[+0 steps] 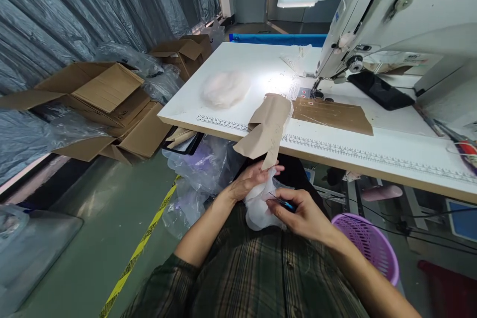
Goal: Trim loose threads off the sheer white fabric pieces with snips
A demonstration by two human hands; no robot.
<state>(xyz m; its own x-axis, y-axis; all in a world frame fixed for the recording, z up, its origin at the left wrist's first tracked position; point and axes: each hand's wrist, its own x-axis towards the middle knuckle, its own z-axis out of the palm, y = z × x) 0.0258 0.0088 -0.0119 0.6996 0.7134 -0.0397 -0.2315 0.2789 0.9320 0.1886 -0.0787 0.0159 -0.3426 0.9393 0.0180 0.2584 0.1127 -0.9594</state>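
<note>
Above the lap, my left hand (252,179) is closed on a piece of thin white sheer fabric (257,211), its fingers partly behind the cloth. A brown paper piece (271,121) drapes over the table's front edge, and its narrow lower end reaches my left fingers. My right hand (303,211) grips a small blue-handled cutting tool (286,204). The tool's thin metal tip points left, against or just in front of the fabric. Whether it is snips or a seam ripper I cannot tell.
The white sewing table (179,104) has a printed ruler along its front edge. A sewing machine (372,20) stands at right, beside brown card (335,115) and a black phone-like object (380,90). Pale fabric (226,88) lies at left. Cardboard boxes (108,89) and a purple basket (367,243) stand below.
</note>
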